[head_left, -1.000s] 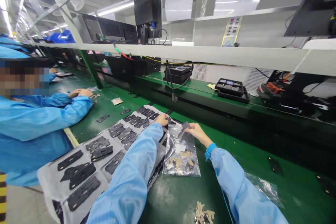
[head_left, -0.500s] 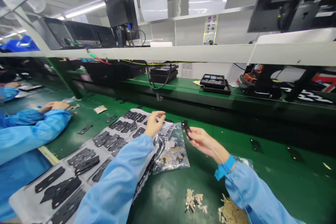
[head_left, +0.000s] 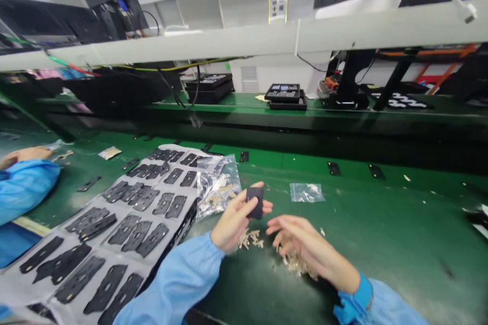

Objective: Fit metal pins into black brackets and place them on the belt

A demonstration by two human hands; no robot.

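- Head view, looking down at a green tabletop (head_left: 385, 259) with the person's two bare hands over it, in blue cleanroom sleeves.
- Left hand (head_left: 236, 221): its grip is clamped on a flat black piece (head_left: 255, 202), held upright between thumb and fingers, just above the tabletop.
- Right hand (head_left: 305, 242): its grip stands apart, fingers loosely curved and empty as far as can be seen, directly over a heap of beige pieces (head_left: 296, 262). Whether the fingertips touch the heap cannot be told. A blue wrist strap (head_left: 354, 298) sits at the cuff.
- A smaller cluster of beige pieces (head_left: 249, 238) lies between the hands, just below the left hand.
- A clear plastic bag (head_left: 218, 185) with more beige pieces inside lies beyond the left hand, partly on the edge of a grey sheet (head_left: 99, 244).
- That sheet carries rows of black parts (head_left: 137, 236) and lies left of the hands.
- A small empty-looking clear bag (head_left: 307, 192) and loose black pieces (head_left: 334, 168) lie farther along the tabletop.
- At the far left, a co-worker's blue sleeve (head_left: 23, 185) and hand (head_left: 25, 153) rest on the tabletop, well apart from the sheet's far corner.
- Beyond, a black tray (head_left: 285, 96) sits on a raised green shelf (head_left: 244, 109).
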